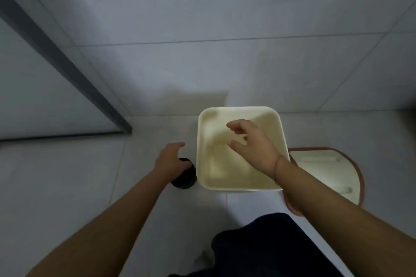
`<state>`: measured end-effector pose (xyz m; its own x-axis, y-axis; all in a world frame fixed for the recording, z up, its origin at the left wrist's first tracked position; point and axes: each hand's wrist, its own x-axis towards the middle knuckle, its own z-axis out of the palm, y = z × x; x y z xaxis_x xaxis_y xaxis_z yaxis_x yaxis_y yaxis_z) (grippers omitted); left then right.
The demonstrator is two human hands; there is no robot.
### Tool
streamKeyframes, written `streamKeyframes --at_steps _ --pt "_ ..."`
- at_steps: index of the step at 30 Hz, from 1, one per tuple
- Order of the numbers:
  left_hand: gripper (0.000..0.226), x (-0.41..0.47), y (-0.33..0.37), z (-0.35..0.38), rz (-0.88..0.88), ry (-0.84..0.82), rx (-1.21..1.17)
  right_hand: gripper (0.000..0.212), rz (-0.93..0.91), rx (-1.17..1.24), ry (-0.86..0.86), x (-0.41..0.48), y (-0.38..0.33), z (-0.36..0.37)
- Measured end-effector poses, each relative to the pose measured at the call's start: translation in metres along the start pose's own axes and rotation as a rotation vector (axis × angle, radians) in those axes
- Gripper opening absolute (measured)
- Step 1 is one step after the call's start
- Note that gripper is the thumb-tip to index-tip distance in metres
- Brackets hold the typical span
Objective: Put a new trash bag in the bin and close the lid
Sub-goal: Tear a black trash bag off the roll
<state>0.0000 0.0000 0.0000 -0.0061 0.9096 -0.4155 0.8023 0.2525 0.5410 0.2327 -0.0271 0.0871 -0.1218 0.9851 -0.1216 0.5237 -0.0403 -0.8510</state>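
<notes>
Progress looked slight. The bin (240, 148) stood on the tiled floor (67, 186) with its mouth open and its cream inside bare, no liner over the rim, so the bagging was, by my reading, not yet begun. Its lid (326, 171), cream with a brown edge, lay flat on the floor just beside the bin on the person's right, partly hidden by the right forearm. The closing step therefore remained as well.

The left hand (171, 159) reached down to a dark roll (184, 175) that stood on the floor touching or nearly touching the bin's left wall. I took it for the roll of new bags, though the blur left that unsure. The fingers curved over the top of the roll, and whether they had closed on it could not be told. The right hand (249, 141) hovered over the open mouth with its fingers spread and loosely curled, holding nothing.

For room, the wall (202, 29) rose close behind the bin, and a dark frame edge (67, 63) came down at the far left. The floor to the left and near side lay open. A dark-clothed knee (258, 243) crowded the near right, so a bag would probably be shaken open best above the bin.
</notes>
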Motion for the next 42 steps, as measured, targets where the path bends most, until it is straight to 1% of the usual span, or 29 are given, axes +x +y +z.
streamKeyframes --at_steps 2,4,5,7,9,11,14,16,18,19,20,22,23,24,25,27,28,29,30,32,33,34,35,37,38,39,40,41,42 --pt "0.098 0.001 -0.016 0.013 -0.045 -0.125 0.187 0.040 0.018 0.003 0.015 -0.001 0.003 0.005" --pt "0.112 0.000 -0.036 0.033 -0.068 -0.211 0.348 0.042 0.021 -0.014 0.008 -0.004 0.005 0.008" --pt "0.113 0.001 -0.043 0.042 -0.067 -0.207 0.404 0.044 0.020 -0.017 0.008 -0.004 0.006 0.008" --pt "0.107 0.007 -0.054 0.059 -0.068 -0.135 0.411 0.047 0.024 -0.022 0.013 -0.003 0.007 0.007" --pt "0.092 0.011 -0.056 0.065 -0.062 -0.059 0.360 0.049 0.026 -0.007 0.024 -0.002 0.009 0.007" --pt "0.075 0.012 -0.052 0.063 -0.071 0.025 0.249 0.050 0.035 -0.011 0.021 -0.003 0.011 0.008" --pt "0.069 0.004 -0.038 0.033 -0.181 0.347 -0.202 0.049 0.046 -0.015 0.021 -0.003 0.009 0.007" --pt "0.068 -0.006 -0.021 -0.003 -0.162 0.576 -0.378 0.045 0.079 0.038 0.034 -0.004 0.000 0.005" --pt "0.064 -0.019 0.007 -0.041 0.024 0.735 -0.427 0.041 0.175 0.238 0.013 -0.003 -0.016 0.004" --pt "0.062 -0.028 0.024 -0.057 0.166 0.767 -0.407 0.040 0.258 0.425 -0.039 -0.003 -0.026 0.002" --pt "0.060 -0.040 0.042 -0.071 0.347 0.776 -0.347 0.044 0.350 0.639 -0.113 -0.002 -0.038 -0.003" --pt "0.052 -0.063 0.072 -0.083 0.766 0.738 -0.121 0.068 0.525 1.000 -0.267 0.001 -0.056 -0.017" --pt "0.048 -0.073 0.083 -0.083 0.966 0.701 0.004 0.080 0.564 1.100 -0.340 0.002 -0.062 -0.027" --pt "0.044 -0.081 0.090 -0.080 1.124 0.662 0.105 0.087 0.570 1.146 -0.408 0.000 -0.067 -0.036" --pt "0.039 -0.087 0.096 -0.079 1.243 0.630 0.179 0.087 0.558 1.144 -0.461 -0.003 -0.071 -0.046" --pt "0.029 -0.094 0.103 -0.076 1.367 0.575 0.247 0.072 0.562 1.056 -0.491 -0.012 -0.076 -0.057" --pt "0.027 -0.097 0.106 -0.075 1.382 0.555 0.270 0.062 0.571 1.019 -0.482 -0.019 -0.077 -0.062" --pt "0.030 -0.098 0.109 -0.075 1.350 0.553 0.306 0.052 0.584 1.015 -0.467 -0.025 -0.076 -0.065" --pt "0.035 -0.099 0.113 -0.074 1.271 0.571 0.352 0.044 0.592 1.034 -0.437 -0.030 -0.075 -0.066" --pt "0.051 -0.103 0.122 -0.070 0.987 0.572 0.400 0.036 0.567 1.109 -0.297 -0.036 -0.072 -0.063" --pt "0.064 -0.107 0.127 -0.066 0.833 0.530 0.371 0.033 0.529 1.149 -0.193 -0.037 -0.070 -0.059" --pt "0.076 -0.112 0.133 -0.061 0.684 0.459 0.262 0.028 0.469 1.183 -0.064 -0.037 -0.069 -0.055" --pt "0.086 -0.117 0.140 -0.056 0.530 0.370 0.041 0.024 0.389 1.205 0.085 -0.037 -0.068 -0.051" --pt "0.091 -0.128 0.158 -0.052 0.171 0.103 -0.621 0.018 0.205 1.169 0.319 -0.035 -0.069 -0.045" --pt "0.084 -0.131 0.168 -0.050 0.019 -0.072 -0.932 0.020 0.139 1.095 0.372 -0.035 -0.070 -0.042" --pt "0.073 -0.131 0.176 -0.048 -0.090 -0.229 -1.132 0.025 0.107 0.985 0.386 -0.036 -0.071 -0.041" --pt "0.062 -0.129 0.182 -0.046 -0.143 -0.337 -1.247 0.029 0.103 0.853 0.367 -0.038 -0.073 -0.038" --pt "0.054 -0.126 0.186 -0.044 -0.161 -0.370 -1.300 0.029 0.113 0.736 0.336 -0.039 -0.073 -0.035" --pt "0.049 -0.122 0.188 -0.044 -0.164 -0.350 -1.312 0.027 0.121 0.658 0.310 -0.040 -0.074 -0.032"
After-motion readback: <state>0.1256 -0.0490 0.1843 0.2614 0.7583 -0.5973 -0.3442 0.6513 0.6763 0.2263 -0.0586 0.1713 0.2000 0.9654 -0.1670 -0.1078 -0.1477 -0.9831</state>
